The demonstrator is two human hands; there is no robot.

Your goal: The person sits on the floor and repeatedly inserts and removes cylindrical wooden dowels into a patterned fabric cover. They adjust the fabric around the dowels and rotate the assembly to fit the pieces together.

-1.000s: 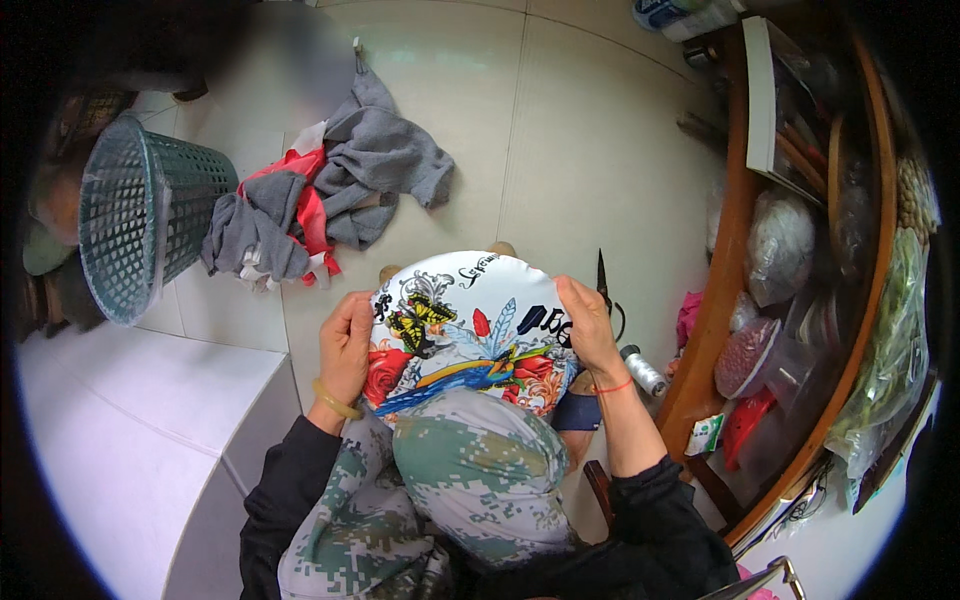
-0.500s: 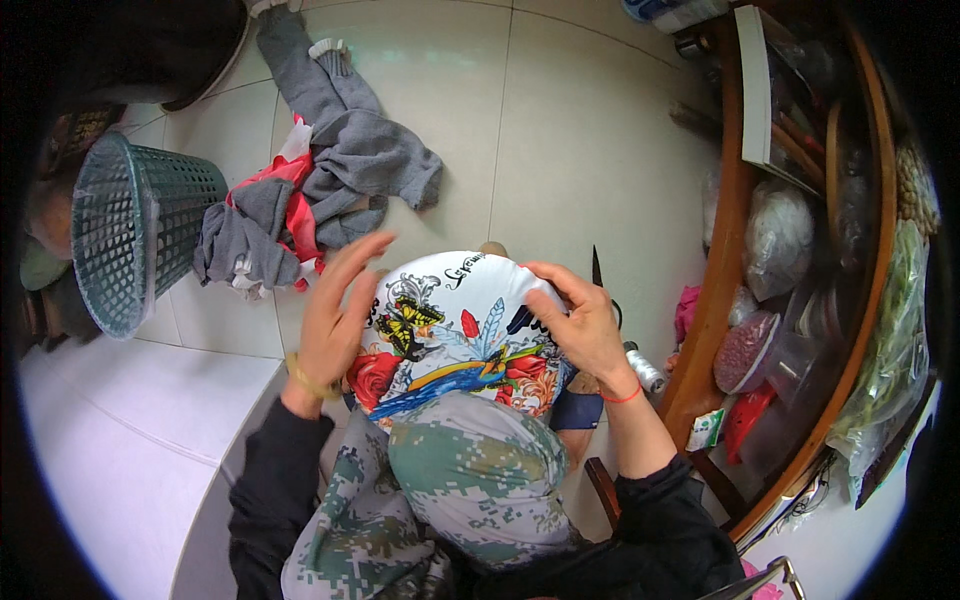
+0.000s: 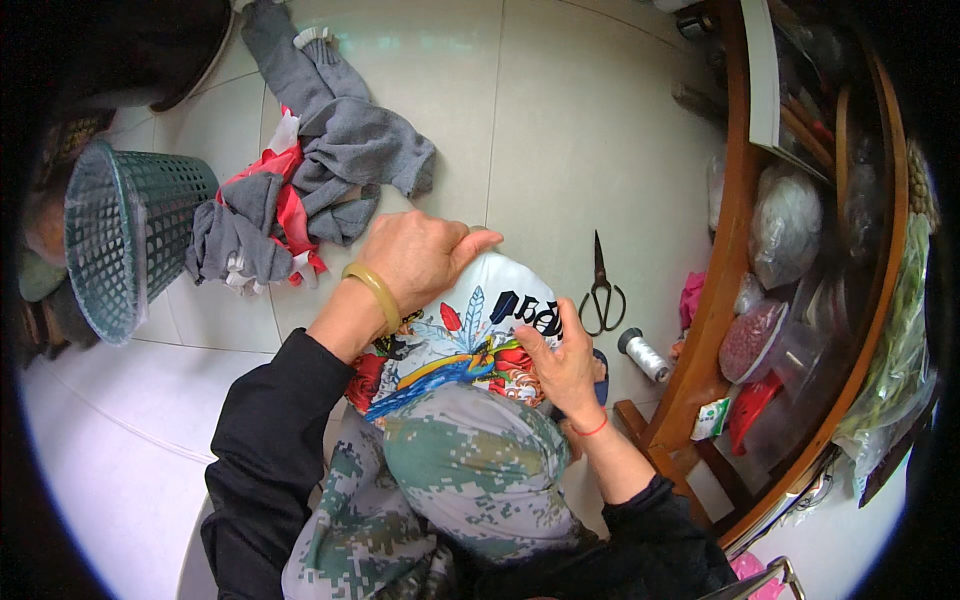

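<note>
A round, padded-looking white cloth piece (image 3: 465, 320), printed with a blue and yellow parrot, red roses and feathers, leans against my camouflage-clad knee. My left hand (image 3: 415, 250), with a yellowish bangle at its wrist, reaches across to the far edge. Its fingers curl over that edge, their tips hidden, while the thumb sticks out to the right. At the right rim my right hand (image 3: 565, 365), a red string on its wrist, grips the cloth with the thumb on top and the fingers along the side.
Black scissors (image 3: 602, 290) and a white thread spool (image 3: 643, 355) are on the floor to the right. Beyond them stands a wooden shelf (image 3: 735, 200) crammed with bags. At left lie grey clothes (image 3: 350, 130) with red fabric, beside a green plastic basket (image 3: 130, 230).
My left hand has moved from the left side to the far edge and closed over it. My right hand has slid slightly nearer. The cloth piece has tilted, uncovering the scissors and spool.
</note>
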